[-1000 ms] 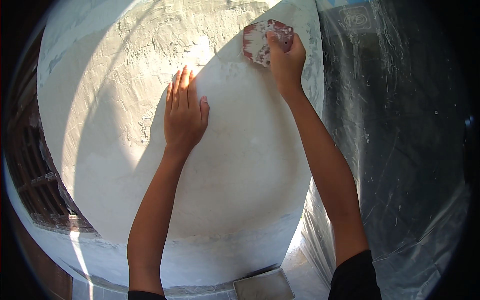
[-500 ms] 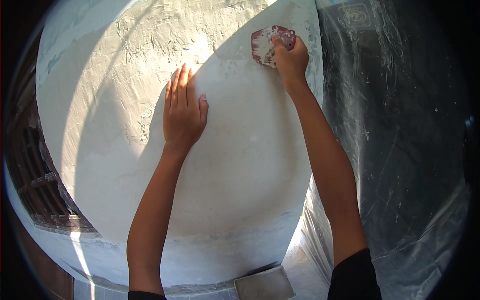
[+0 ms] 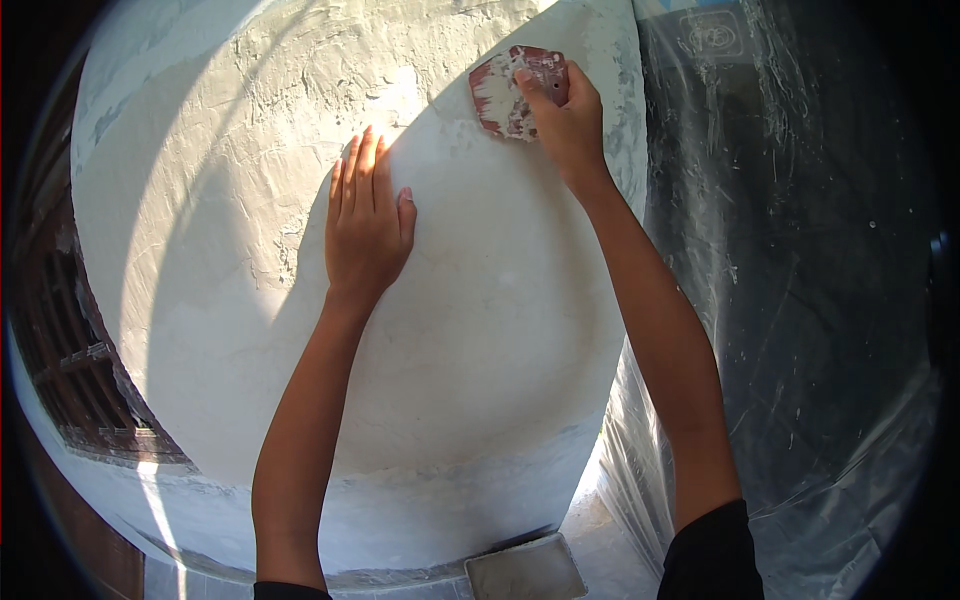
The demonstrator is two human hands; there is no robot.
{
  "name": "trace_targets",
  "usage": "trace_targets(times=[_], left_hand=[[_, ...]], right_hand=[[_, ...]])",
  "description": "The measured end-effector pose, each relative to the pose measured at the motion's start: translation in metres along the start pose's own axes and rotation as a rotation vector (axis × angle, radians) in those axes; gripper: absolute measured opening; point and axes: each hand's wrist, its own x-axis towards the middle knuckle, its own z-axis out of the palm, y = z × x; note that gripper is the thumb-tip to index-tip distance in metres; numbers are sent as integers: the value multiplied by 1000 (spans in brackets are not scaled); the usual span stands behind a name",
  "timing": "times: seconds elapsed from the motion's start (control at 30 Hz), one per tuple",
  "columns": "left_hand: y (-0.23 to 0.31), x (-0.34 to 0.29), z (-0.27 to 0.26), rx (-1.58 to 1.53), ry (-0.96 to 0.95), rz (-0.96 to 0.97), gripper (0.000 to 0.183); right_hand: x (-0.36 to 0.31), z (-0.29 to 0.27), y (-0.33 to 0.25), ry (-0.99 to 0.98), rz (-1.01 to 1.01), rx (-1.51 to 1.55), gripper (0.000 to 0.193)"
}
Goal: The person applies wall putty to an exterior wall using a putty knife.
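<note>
My right hand (image 3: 572, 125) grips a dark red plaster scraper (image 3: 545, 68) near the upper right of the wall, thumb across its face. Pale wet plaster smears the scraper's face, thickest toward its left edge. My left hand (image 3: 366, 215) lies flat on the wall (image 3: 460, 300), fingers stretched upward and thumb held apart, holding nothing. Its fingertips reach into a sunlit patch. Above and left of that hand the plaster (image 3: 290, 100) is rough and ridged; below and right it looks smooth and lies in shade.
Clear plastic sheeting (image 3: 800, 300) hangs over a dark surface along the wall's right edge. On the left is a dark brown slatted window or shutter (image 3: 80, 340). A grey rectangular slab or tray (image 3: 527, 570) lies on the floor at the wall's foot.
My right hand has moved the scraper a little to the left, and its face shows more broadly. My left hand stays in the same place on the wall.
</note>
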Motion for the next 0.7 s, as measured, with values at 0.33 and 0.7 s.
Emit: trace_targets(times=[0.33,0.7], left_hand=[[1,1,0,3,-1,-4,57],[2,1,-2,-4,-2,-6,57]], right_hand=[[7,1,3,-7,7,-83,24],[9,-7,6,-8,123,-230,18]])
